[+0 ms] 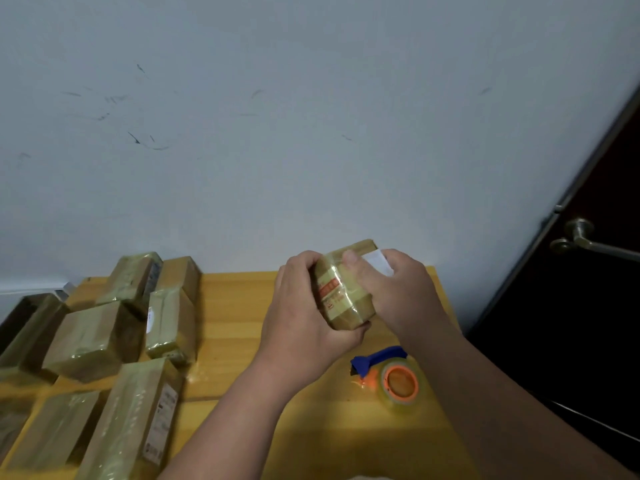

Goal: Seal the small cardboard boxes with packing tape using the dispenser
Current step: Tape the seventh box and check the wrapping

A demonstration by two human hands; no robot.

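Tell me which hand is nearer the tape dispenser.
Right. The right hand grips the box above the dispenser, its forearm passing beside it; the left hand holds the box farther left.

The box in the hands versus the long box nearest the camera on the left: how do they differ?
The held box is up off the table, gripped by the left hand and right hand; the long box lies flat on the wooden table, untouched. The held box is short and blocky; the long box is elongated. Both are brown cardboard under glossy tape with a label.
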